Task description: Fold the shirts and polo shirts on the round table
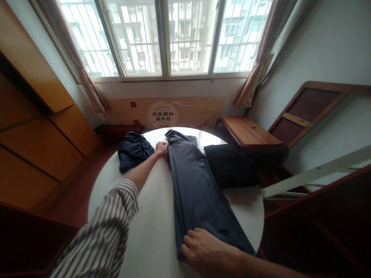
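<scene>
A pair of dark grey-blue trousers [194,185] lies lengthwise across the white round table [147,231], its legs laid one over the other. The waist end is at the far side and the leg ends are near me. My left hand [161,147] is closed, pinching the trousers' left edge just below the waist. Down at the near end, my right hand [203,247] has its fingers curled on the left side of the leg ends. A crumpled navy garment [133,150] sits left of my left hand. To the right, a folded black garment [230,166] rests beside the trousers.
Behind the table stands a low wooden stand [252,131], with a printed cardboard panel [199,110] under the window. A wooden-framed piece [307,106] leans at the right wall. Orange-brown cabinets [34,143] line the left side. A pale metal bar [319,170] juts in at right.
</scene>
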`<action>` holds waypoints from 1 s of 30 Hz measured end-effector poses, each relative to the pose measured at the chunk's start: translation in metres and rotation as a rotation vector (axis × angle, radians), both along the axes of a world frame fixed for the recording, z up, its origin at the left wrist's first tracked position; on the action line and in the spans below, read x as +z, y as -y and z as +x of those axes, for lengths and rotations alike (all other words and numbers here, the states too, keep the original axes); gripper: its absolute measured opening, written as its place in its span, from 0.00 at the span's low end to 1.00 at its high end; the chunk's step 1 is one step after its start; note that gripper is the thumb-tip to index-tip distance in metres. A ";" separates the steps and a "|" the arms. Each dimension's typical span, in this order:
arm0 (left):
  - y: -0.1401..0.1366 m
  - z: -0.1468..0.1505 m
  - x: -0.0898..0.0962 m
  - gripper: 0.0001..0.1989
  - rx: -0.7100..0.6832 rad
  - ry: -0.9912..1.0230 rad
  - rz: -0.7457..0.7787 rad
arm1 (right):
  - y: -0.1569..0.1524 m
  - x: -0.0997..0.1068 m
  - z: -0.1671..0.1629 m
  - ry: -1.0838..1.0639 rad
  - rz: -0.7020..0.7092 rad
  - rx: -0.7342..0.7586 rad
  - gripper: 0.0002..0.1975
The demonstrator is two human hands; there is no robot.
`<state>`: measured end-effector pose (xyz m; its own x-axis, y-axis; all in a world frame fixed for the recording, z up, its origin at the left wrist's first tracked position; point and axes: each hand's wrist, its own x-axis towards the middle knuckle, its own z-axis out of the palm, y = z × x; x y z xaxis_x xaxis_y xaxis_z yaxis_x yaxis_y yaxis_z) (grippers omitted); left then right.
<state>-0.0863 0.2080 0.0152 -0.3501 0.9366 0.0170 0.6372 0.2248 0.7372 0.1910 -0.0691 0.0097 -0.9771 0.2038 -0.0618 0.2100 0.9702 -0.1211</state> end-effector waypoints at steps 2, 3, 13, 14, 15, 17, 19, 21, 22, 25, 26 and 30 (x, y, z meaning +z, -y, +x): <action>0.004 0.000 0.005 0.13 0.003 -0.017 -0.012 | 0.003 0.001 0.001 -0.001 0.016 -0.007 0.03; 0.006 0.000 0.008 0.13 0.002 -0.027 -0.018 | 0.004 0.003 0.002 -0.012 0.006 -0.024 0.05; 0.115 0.016 0.002 0.30 -0.282 0.026 -0.322 | -0.064 -0.011 0.091 -0.385 0.069 -0.968 0.18; 0.131 0.020 0.000 0.33 -0.371 0.086 -0.418 | -0.070 -0.020 0.098 -0.410 0.067 -1.025 0.20; 0.147 0.026 -0.001 0.35 -0.458 0.136 -0.500 | -0.075 -0.030 0.102 -0.430 0.036 -1.041 0.22; 0.173 0.037 0.000 0.35 -0.600 0.165 -0.580 | -0.077 -0.044 0.102 -0.462 -0.054 -1.002 0.23; 0.194 0.046 0.002 0.33 -0.679 0.123 -0.597 | -0.072 -0.049 0.094 -0.483 -0.133 -0.942 0.22; 0.211 0.045 0.004 0.32 -0.711 0.084 -0.594 | -0.061 -0.045 0.086 -0.472 -0.230 -0.900 0.22; 0.218 0.041 0.005 0.31 -0.710 0.080 -0.594 | -0.056 -0.040 0.082 -0.456 -0.285 -0.885 0.21; 0.239 0.018 0.006 0.29 -0.670 0.086 -0.631 | -0.048 -0.020 0.077 -0.377 -0.490 -0.812 0.19; 0.245 0.010 0.008 0.28 -0.653 0.066 -0.655 | -0.051 -0.012 0.077 -0.354 -0.552 -0.781 0.17; 0.268 0.009 0.021 0.23 -0.540 -0.365 -0.487 | -0.105 0.013 0.064 -0.443 -0.637 -0.751 0.15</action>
<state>-0.0776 -0.0598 0.0363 0.1005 0.9067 -0.4096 0.9309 0.0597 0.3604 0.2551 0.0357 0.0226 -0.5770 0.8157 -0.0405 0.5390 0.3430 -0.7693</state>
